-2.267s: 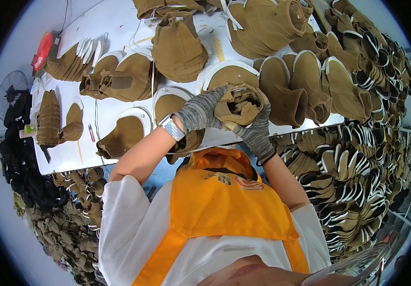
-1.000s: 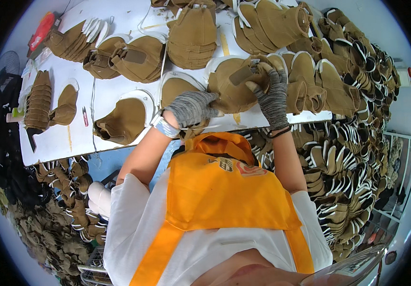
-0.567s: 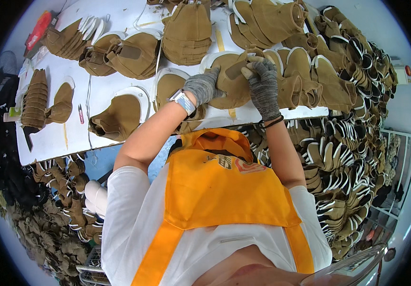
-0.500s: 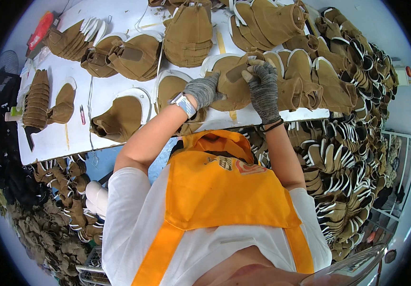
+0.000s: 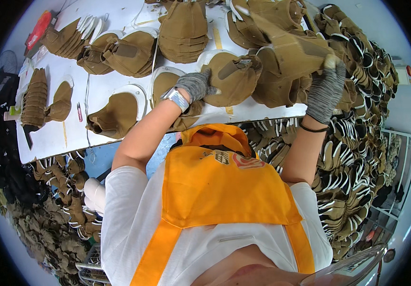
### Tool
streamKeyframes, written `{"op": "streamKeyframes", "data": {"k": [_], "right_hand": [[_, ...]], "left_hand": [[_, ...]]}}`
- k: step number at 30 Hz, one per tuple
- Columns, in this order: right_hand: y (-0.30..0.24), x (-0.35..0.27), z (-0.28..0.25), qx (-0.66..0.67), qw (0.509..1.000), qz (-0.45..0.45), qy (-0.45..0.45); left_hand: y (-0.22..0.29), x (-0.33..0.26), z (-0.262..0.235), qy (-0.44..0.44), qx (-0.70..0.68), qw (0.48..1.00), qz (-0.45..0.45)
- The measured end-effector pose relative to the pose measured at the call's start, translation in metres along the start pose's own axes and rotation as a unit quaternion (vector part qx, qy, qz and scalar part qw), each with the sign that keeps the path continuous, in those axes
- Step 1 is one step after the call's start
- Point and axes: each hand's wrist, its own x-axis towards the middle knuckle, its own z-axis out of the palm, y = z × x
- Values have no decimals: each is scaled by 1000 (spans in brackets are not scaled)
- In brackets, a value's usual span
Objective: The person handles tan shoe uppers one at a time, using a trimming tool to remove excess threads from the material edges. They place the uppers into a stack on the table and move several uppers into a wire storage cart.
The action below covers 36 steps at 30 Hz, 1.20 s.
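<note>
Now our gloved left hand (image 5: 195, 86) fingers grip a tan upper (image 5: 231, 81) on the tabletop (image 5: 100, 90); right hand (image 5: 326, 88), right of it, pinches a strap (image 5: 289, 47).

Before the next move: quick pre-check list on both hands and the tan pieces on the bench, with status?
1. Left hand on the tan piece with strap: ok, gloved fingers rest on its left edge.
2. Right hand gripping the lifted tan piece: ok, fingers closed on its right end, piece raised off the white table.
3. Both gloves on: ok.
4. The two pieces apart: cannot tell, they overlap in the head view.
5. Free spot on the table near the hands: not ok, tan stacks crowd around.
6. Rack of finished pieces at the right within reach: cannot tell.
</note>
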Motion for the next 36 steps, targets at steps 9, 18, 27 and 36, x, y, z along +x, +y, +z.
{"op": "streamKeyframes", "data": {"k": [9, 18, 27, 36], "right_hand": [[4, -28, 20, -153, 980, -83, -99], [73, -61, 66, -605, 711, -214, -287], [66, -66, 80, -685, 614, -196, -340], [103, -61, 78, -584, 689, -238, -358]], "left_hand": [[-11, 11, 9, -6, 45, 998, 51], [-45, -20, -40, 145, 134, 969, 151], [-45, -127, -39, 264, -235, 934, 56], [-51, -165, 31, 384, -338, 854, 89]]}}
